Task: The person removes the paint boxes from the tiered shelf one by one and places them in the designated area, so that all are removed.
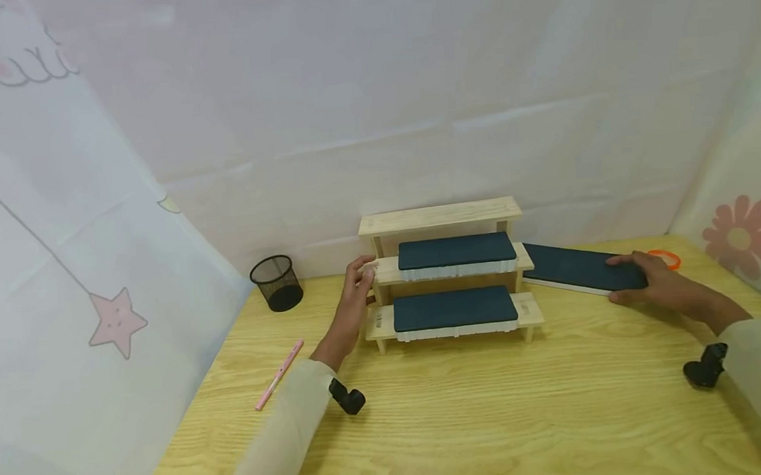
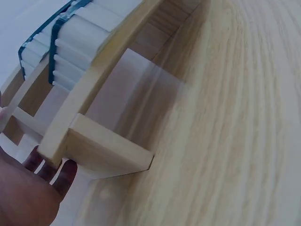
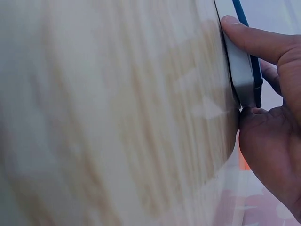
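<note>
A wooden three-step rack (image 1: pixel 387 329) stands on the table near the back. My left hand (image 1: pixel 355 288) grips the left end of its middle step, fingertips showing around the wood in the left wrist view. Two white ribbed boxes with dark blue lids lie on the rack: one box (image 1: pixel 456 252) on the middle step, the other box (image 1: pixel 455 309) on the lowest. To the right of the rack lies a long flat case (image 1: pixel 569 266) with a dark blue top and white side. My right hand (image 1: pixel 660 289) holds its right end, thumb against the white side in the right wrist view.
At the back left stands a black mesh pen cup (image 1: pixel 277 283). A pink pen (image 1: pixel 279 375) lies to the left of my left forearm. An orange ring (image 1: pixel 665 258) sits behind my right hand. Printed cloth walls (image 1: pixel 415 144) border the table (image 1: pixel 465 418) behind and at both sides.
</note>
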`<state>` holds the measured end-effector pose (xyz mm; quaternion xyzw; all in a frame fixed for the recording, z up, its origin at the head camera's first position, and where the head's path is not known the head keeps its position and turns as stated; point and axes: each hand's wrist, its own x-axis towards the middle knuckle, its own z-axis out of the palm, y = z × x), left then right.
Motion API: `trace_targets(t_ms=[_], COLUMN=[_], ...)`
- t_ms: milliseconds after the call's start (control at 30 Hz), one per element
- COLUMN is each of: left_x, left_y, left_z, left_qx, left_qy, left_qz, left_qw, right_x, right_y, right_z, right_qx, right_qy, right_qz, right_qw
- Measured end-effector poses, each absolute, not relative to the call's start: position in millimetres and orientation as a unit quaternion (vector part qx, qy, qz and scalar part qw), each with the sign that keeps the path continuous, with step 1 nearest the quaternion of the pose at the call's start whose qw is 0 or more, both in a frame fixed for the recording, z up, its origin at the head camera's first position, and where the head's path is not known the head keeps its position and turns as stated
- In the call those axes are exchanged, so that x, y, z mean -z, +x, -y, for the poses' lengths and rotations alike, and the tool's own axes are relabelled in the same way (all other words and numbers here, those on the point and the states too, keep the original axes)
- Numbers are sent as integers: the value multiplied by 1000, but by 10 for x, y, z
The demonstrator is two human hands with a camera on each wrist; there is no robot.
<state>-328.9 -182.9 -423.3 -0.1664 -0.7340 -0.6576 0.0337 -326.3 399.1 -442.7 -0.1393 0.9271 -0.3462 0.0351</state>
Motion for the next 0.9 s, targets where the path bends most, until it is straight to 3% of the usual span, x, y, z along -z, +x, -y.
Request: trace_targets(t_ms=[300, 500, 700, 900], left_x=[4074, 4021, 4027, 4095], left_y=[-3130, -3143, -3189, -3184], left_z=[1749, 1753, 1762, 1756], left_qx=[637, 636, 641, 646], left_qy=[-164, -169, -176, -168], left_qz=[753, 752, 746, 744], left_qw=[11, 33, 37, 28], right_x=[4374, 4132, 3776, 3585], right_y=[-3252, -3318, -3336, -3247], right_z=[-3968, -3851, -3472, -2921], right_qx=[344, 351, 406, 436], right_qy=[-131, -145, -209, -259], right_qz=[-929, -925, -884, -858], right_qw=[41, -20, -103, -84])
